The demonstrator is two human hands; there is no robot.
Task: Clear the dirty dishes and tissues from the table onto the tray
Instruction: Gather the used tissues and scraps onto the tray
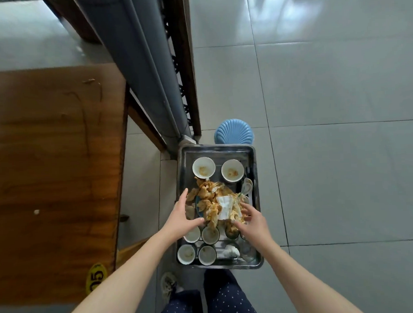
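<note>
**Both hands flank the tissue heap on the loaded tray**

Both bare forearms reach forward and down from the bottom corners and converge over the metal tray (181,171), which lies lengthwise away from the person.

The left hand (184,216) sits at the heap's 8 o'clock side. Its fingers are straight and point toward 12, its thumb is spread inward toward the pile, and it grasps nothing. The right hand (253,219) is at the 4 o'clock side with its fingers splayed and slightly bent. The fingertips rest against the edge of the stained tissues (211,198); it does not plainly hold any of them.

The tissues are piled mid-tray on a blue-rimmed plate (197,204). Toward the tray's 12 o'clock end stand two white bowls, left (203,167) and right (232,170), each with brownish residue. A white spoon (247,186) lies at 3 o'clock along the rim. At the 6 o'clock end are four small cups (207,255) in two rows, with a crumpled white tissue (231,251) just beside them and a clear glass (247,249) in the 5 o'clock corner.

A blue stool (234,131) shows just past the tray at 12 o'clock. The wooden table (48,150) lies at 9 o'clock and carries a yellow sticker (96,277).
</note>
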